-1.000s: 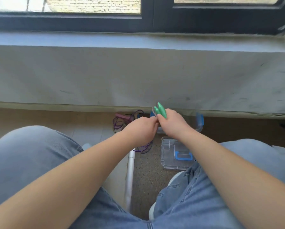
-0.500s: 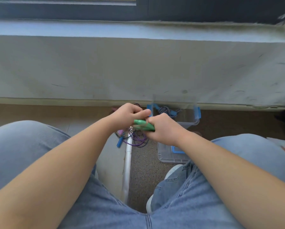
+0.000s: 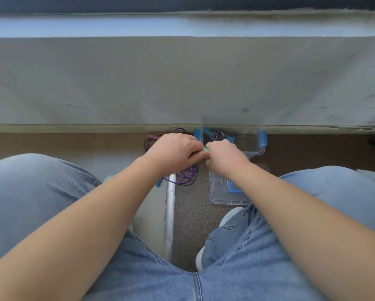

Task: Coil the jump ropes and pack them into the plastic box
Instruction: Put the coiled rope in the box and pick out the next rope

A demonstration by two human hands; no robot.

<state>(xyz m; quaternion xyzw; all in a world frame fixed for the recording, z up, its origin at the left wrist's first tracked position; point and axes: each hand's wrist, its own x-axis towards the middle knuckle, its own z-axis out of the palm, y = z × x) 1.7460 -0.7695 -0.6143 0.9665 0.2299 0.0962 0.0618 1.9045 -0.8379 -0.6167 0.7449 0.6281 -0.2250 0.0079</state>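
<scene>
1. Now that the green handles (image 3: 206,149) have dropped from upright to nearly hidden, left hand (image 3: 175,152) and right hand (image 3: 225,158) both close around them.
2. Just beyond the hands, the plastic box (image 3: 254,150) waits open, so packing looks close.

Both hands meet at the centre. The left hand (image 3: 173,152) and the right hand (image 3: 224,158) are curled, fingertips touching, around a green handle (image 3: 206,149) barely showing between them. At 1 o'clock stands the clear plastic box (image 3: 257,148) holding a striped coiled rope (image 3: 217,135). Its lid (image 3: 221,196) lies at 5 o'clock. Purple rope (image 3: 185,177) sprawls at 7 o'clock.
</scene>
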